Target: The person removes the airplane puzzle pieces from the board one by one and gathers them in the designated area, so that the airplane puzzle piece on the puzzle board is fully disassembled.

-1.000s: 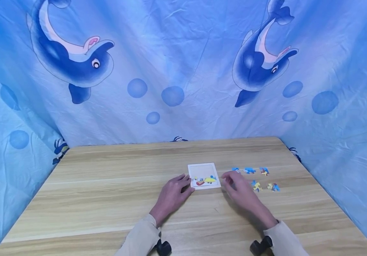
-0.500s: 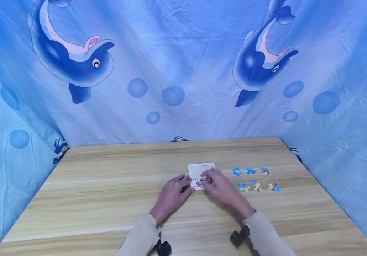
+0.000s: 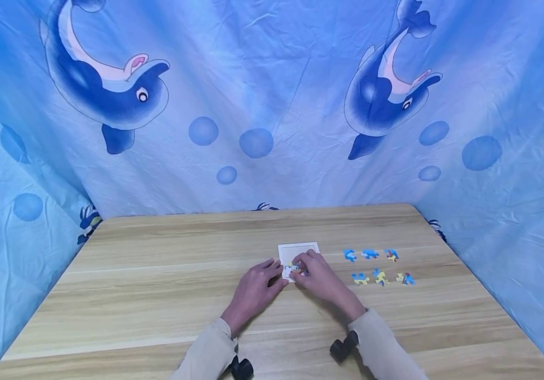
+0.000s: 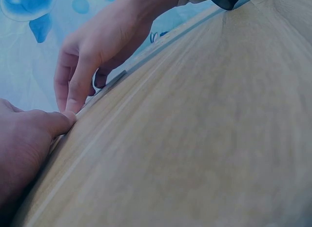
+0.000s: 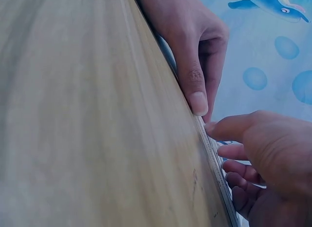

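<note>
A small white-rimmed puzzle tray (image 3: 299,249) lies on the table. Colourful joined puzzle pieces (image 3: 288,269) fill part of its lower end, largely hidden by fingers. At the tray's left side rests my left hand (image 3: 255,290), its fingers along the edge and its thumb by the lower corner. My right hand (image 3: 319,277) reaches over the tray from the right, thumb and fingertips down on the pieces. In the right wrist view, the right hand (image 5: 278,159) has its thumb at the tray's near edge, close to the thumb of the left hand (image 5: 187,42).
Several loose blue, yellow and red puzzle pieces lie in two rows right of the tray, among them a blue piece (image 3: 369,254) and a yellow one (image 3: 381,276). A blue dolphin-print curtain (image 3: 272,105) hangs behind the wooden table (image 3: 158,264).
My right hand has moved left from beside the tray onto the pieces in it, uncovering a loose piece on the table. My left hand has stayed at the tray's edge.
</note>
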`<action>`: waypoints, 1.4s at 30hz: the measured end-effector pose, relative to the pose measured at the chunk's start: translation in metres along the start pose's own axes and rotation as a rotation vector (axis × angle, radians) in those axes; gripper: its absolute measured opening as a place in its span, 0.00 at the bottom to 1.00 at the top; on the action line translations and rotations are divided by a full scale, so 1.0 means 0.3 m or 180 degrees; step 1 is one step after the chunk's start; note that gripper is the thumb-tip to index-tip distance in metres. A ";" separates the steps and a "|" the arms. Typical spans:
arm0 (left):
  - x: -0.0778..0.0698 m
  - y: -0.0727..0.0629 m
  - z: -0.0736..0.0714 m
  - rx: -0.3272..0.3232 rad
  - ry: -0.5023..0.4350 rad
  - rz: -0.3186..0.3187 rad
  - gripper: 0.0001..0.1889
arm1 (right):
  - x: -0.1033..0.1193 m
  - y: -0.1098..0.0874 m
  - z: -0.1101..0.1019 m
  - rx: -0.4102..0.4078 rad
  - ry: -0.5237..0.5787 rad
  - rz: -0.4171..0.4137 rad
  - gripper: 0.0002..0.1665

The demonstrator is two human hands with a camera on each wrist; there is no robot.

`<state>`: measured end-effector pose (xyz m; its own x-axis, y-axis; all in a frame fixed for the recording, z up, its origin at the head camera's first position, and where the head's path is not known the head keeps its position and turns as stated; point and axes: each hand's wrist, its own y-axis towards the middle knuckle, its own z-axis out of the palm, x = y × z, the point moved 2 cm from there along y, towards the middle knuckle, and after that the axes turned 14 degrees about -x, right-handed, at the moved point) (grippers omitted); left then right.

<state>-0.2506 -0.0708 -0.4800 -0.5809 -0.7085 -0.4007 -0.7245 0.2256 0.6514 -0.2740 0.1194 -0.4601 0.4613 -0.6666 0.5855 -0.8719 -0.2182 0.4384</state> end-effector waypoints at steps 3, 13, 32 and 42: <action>0.001 -0.002 0.000 -0.0010 -0.0015 0.0000 0.20 | -0.002 -0.001 0.005 0.0012 0.0016 0.0066 0.11; 0.002 -0.004 0.000 -0.0048 -0.0014 0.0039 0.20 | 0.002 -0.004 0.012 0.0076 0.0080 0.0082 0.09; -0.001 -0.004 -0.003 -0.0045 0.0001 0.0053 0.21 | 0.014 0.005 0.010 0.0152 0.0006 0.0193 0.13; 0.001 -0.001 -0.003 -0.0087 0.0001 0.0099 0.21 | 0.031 0.006 -0.001 0.0165 -0.0121 0.0076 0.15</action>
<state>-0.2502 -0.0715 -0.4798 -0.6028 -0.7017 -0.3797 -0.6956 0.2291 0.6809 -0.2712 0.1130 -0.4538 0.4346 -0.6985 0.5686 -0.8903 -0.2380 0.3882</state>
